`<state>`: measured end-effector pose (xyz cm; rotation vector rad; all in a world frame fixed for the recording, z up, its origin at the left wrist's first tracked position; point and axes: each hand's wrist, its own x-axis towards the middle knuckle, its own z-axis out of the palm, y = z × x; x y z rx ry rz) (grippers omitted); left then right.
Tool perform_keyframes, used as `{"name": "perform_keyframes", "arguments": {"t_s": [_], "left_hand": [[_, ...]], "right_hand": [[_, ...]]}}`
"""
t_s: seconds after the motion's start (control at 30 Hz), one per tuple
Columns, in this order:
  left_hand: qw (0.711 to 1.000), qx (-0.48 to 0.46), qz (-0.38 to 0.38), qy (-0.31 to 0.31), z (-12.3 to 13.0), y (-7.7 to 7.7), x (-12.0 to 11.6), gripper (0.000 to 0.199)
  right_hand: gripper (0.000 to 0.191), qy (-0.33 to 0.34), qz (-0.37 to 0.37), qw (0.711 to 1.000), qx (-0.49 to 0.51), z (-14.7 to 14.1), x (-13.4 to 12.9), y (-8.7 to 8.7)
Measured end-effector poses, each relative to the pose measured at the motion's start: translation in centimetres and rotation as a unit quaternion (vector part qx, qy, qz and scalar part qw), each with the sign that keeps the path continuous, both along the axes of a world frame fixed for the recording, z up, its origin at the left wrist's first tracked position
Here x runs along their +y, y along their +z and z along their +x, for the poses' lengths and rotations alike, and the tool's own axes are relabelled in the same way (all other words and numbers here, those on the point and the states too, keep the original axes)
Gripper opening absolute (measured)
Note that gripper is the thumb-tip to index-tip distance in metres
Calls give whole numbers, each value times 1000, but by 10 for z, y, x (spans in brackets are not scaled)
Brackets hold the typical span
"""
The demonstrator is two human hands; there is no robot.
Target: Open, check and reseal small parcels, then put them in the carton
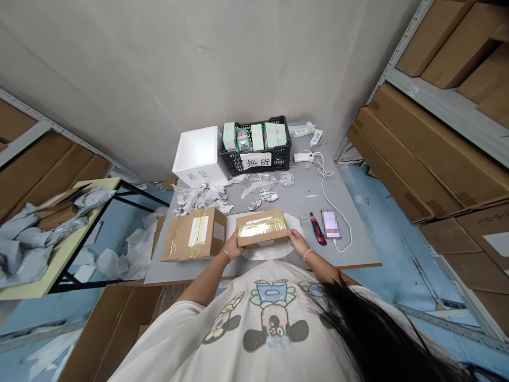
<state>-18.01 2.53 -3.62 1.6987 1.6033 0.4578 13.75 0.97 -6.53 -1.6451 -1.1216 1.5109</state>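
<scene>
A small cardboard box [260, 241] with shiny clear tape over a white label is between my two hands, near the table's front edge. My left hand [234, 246] grips its left end, and my right hand [297, 241] holds its right corner. Under the box lies a white sheet [278, 251]. A larger taped cardboard box [183, 239] stands just left of my left hand. To the right of my right hand rest a red and black utility knife [317, 229] and a phone [331, 224] plugged into a white cable.
At the back of the grey table [358, 249] are a white foam box [199, 151] and a black crate [254, 162] with several green boxes. Crumpled plastic wrap [204, 197] lies in front. Power strips [304, 157] sit back right. Shelves of cartons [417, 154] flank the table.
</scene>
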Motion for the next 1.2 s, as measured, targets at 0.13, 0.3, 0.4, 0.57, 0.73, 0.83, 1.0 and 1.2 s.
{"name": "perform_keyframes", "arguments": {"t_s": [0.13, 0.3, 0.4, 0.57, 0.73, 0.83, 1.0, 1.2], "left_hand": [[991, -66, -41, 107, 12, -11, -5, 102], [978, -10, -8, 207, 35, -11, -16, 96], [981, 108, 64, 148, 50, 4, -23, 93], [962, 236, 117, -79, 82, 33, -14, 101], [941, 282, 70, -175, 126, 44, 20, 127], [933, 290, 52, -204, 151, 42, 39, 139], [923, 315, 21, -220, 172, 37, 62, 146], [931, 292, 44, -216, 171, 42, 62, 136]], "right_hand": [[32, 48, 46, 966, -251, 31, 14, -2], [47, 71, 11, 858, -508, 80, 41, -23], [52, 64, -21, 843, -533, 87, 49, -38], [49, 23, -33, 846, -531, 75, 45, -52], [41, 42, -43, 885, -461, 71, 44, -45], [43, 57, 5, 911, -408, 73, 49, -30], [33, 16, 25, 985, -170, 67, 52, 1], [30, 62, -43, 994, 83, 49, 47, 10]]}}
